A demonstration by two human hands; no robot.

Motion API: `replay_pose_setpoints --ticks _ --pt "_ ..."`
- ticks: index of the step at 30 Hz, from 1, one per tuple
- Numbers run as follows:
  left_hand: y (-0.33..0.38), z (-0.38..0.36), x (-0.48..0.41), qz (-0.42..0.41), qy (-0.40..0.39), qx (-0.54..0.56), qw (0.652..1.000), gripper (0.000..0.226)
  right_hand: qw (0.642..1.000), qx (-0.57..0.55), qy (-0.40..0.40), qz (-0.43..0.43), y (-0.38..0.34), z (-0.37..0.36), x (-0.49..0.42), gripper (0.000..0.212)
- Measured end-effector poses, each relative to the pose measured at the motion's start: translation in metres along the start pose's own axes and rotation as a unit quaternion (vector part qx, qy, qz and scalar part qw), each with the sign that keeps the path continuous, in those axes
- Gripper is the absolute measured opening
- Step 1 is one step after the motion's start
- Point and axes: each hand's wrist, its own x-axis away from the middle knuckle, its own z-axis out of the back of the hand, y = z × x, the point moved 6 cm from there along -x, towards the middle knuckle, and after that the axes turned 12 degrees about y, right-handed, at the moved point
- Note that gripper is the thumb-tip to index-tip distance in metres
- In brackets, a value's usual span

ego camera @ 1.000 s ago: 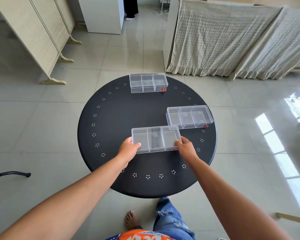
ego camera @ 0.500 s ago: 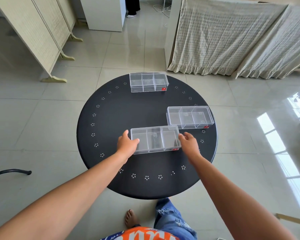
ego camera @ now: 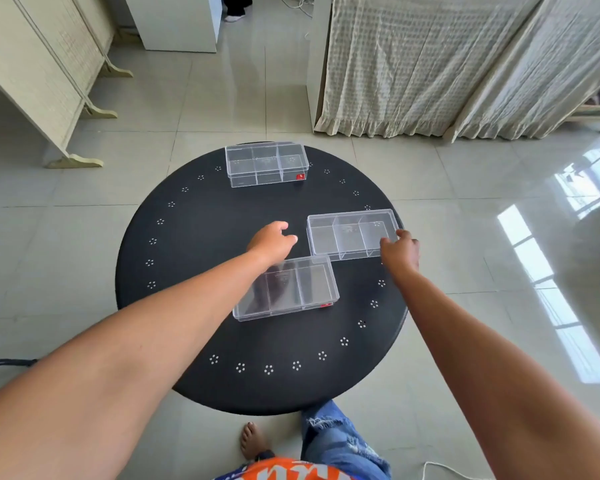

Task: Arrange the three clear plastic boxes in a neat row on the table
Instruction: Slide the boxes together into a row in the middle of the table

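- On the round black desk (ego camera: 194,258) I see three clear plastic boxes, not in a row.
- The far box (ego camera: 266,163) sits near the back edge.
- The right box (ego camera: 351,234) sits near the right rim; my right hand (ego camera: 399,251) touches its near right corner, fingers curled, grip unclear.
- The near box (ego camera: 291,289) lies flat; my left hand (ego camera: 270,240) hovers loosely open beyond it, holding nothing.
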Motion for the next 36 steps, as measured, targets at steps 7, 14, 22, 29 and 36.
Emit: replay_pose_setpoints --ticks 7,14,22,29,36 --pt "0.018 -0.043 -0.025 0.029 -0.047 -0.027 0.998 0.067 0.998 -0.002 0.051 -0.023 0.004 0.007 -0.037 0.055" --pt "0.029 -0.065 -0.04 0.053 -0.044 0.0 0.998 0.034 0.996 -0.029 -0.078 -0.025 0.006 -0.016 -0.059 0.057" --pt "0.04 -0.056 -0.045 0.079 -0.003 0.039 0.996 0.054 0.992 -0.083 -0.098 -0.017 -0.008 -0.029 -0.061 0.028" --pt "0.024 -0.005 -0.054 0.085 0.059 0.094 0.99 0.036 0.983 -0.116 -0.137 0.023 -0.057 -0.04 -0.034 0.039" --pt "-0.03 0.044 -0.039 0.136 0.083 0.099 0.982 0.05 0.969 -0.108 -0.22 0.03 -0.081 -0.075 0.02 0.031"
